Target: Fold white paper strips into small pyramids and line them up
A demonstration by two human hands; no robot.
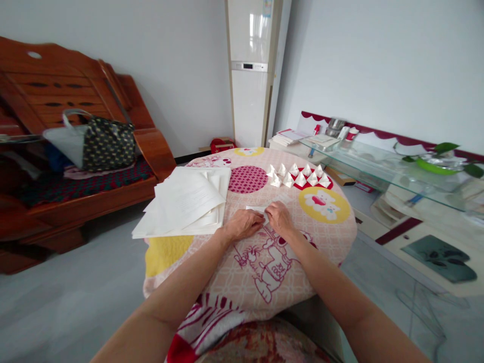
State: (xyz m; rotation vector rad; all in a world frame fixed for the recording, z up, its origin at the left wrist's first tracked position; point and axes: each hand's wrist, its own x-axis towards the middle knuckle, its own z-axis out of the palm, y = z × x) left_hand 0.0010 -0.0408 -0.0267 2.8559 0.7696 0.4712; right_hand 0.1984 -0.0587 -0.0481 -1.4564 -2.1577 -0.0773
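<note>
A small piece of white paper [255, 207] lies on the round table's cloth in front of me, mostly covered by my fingers. My left hand [245, 224] presses on its left part with the fingers bent and close together. From the other side, my right hand [279, 217] grips the paper's right part, with its fingertips curled down near the left ones. Beyond my hands stand several white folded paper pyramids [300, 179] in two rows. To the left is a fanned stack of white paper sheets [185, 201], the top one showing faint print.
The patterned tablecloth [264, 282] covers the round table. A wooden bench [71, 91] with a dotted bag [109, 143] is at left. A tall white cabinet unit [249, 101] stands behind. On the right, a glass shelf [393, 169] carries cups and a plant.
</note>
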